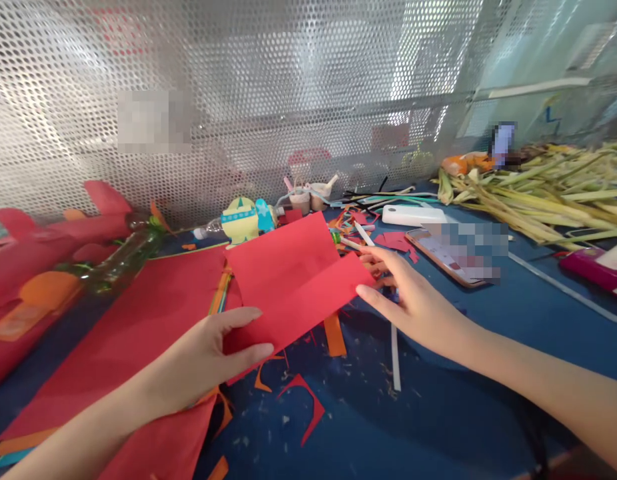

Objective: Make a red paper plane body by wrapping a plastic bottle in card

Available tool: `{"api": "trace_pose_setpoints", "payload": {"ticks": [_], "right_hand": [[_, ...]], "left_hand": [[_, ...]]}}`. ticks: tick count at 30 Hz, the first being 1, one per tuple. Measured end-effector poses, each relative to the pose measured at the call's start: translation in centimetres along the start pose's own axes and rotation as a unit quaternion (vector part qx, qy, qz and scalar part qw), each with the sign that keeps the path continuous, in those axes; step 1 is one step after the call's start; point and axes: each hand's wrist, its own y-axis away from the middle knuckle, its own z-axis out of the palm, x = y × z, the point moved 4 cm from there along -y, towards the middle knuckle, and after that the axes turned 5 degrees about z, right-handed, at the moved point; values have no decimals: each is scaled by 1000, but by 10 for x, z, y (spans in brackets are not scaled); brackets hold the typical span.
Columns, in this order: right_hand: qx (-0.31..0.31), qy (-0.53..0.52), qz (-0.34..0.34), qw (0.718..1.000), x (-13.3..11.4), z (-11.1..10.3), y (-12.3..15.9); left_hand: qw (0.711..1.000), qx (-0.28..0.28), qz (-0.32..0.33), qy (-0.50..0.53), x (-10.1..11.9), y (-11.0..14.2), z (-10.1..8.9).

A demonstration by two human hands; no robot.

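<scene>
So I had a red sheet [283, 283] up in front of me, around the middle over the blue tabletop [378, 433], with what looked like a fold running across it. My left hand [208, 360] held its near left side, thumb and forefinger a bit spread on the paper — I couldn't tell what the other fingers were doing underneath. My right hand [418, 303] had the right corner in a narrow pinch, thumb in front and fingers behind. I reckon the trick was light, even tension: too hard a pinch could've creased that corner, and a slack middle could've let the edges drift. The stack of red paper [153, 300] lay at left, partly under my left forearm, so a low elbow might've dragged it. Red scraps [313, 407] and an orange strip [334, 333] littered the near side, and a white strip [396, 360] stuck out below my right hand — lumpy stuff to press paper on. The phone [453, 257] sat farther right, with dried husks [553, 200] on the far right.
</scene>
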Motion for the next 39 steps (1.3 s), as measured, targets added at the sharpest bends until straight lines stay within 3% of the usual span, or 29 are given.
{"api": "trace_pose_setpoints", "payload": {"ticks": [3, 5, 7, 10, 14, 17, 19, 23, 27, 30, 32, 34, 36, 39], "right_hand": [[-46, -124, 32, 991, 6, 6, -2], [-86, -211, 53, 972, 8, 13, -2], [-108, -285, 78, 949, 10, 20, -2], [-118, -379, 102, 912, 11, 30, -1], [-119, -458, 136, 870, 7, 35, -1], [-127, -435, 156, 878, 4, 32, -2], [-137, -403, 143, 893, 2, 30, -2], [-110, -369, 81, 919, 3, 28, -1], [-23, -314, -3, 949, 2, 20, 2], [68, -330, -30, 941, 0, 7, 3], [128, -374, -25, 918, 2, -1, 1], [156, -425, -6, 892, 5, -4, -3], [152, -472, 17, 868, 8, -2, -7], [112, -513, 74, 848, 12, 8, -8]], "left_hand": [[991, 22, -65, 118, -7, 0, 2], [982, 7, -65, 176, 0, 0, 7], [972, -61, -57, 218, 14, 1, 18], [936, -199, -12, 290, 38, 4, 39], [925, -229, 16, 303, 49, 2, 61], [925, -246, 34, 286, 51, -1, 76], [945, -214, 41, 246, 48, -3, 81], [985, -17, 116, 126, 41, -9, 73], [959, 156, 237, 13, 45, -5, 54], [927, 242, 288, -18, 49, 3, 43], [930, 247, 271, 23, 50, 5, 43], [951, 207, 190, 132, 46, 1, 49], [953, 124, 86, 263, 43, -4, 59], [919, -3, -4, 395, 44, -7, 73]]}}
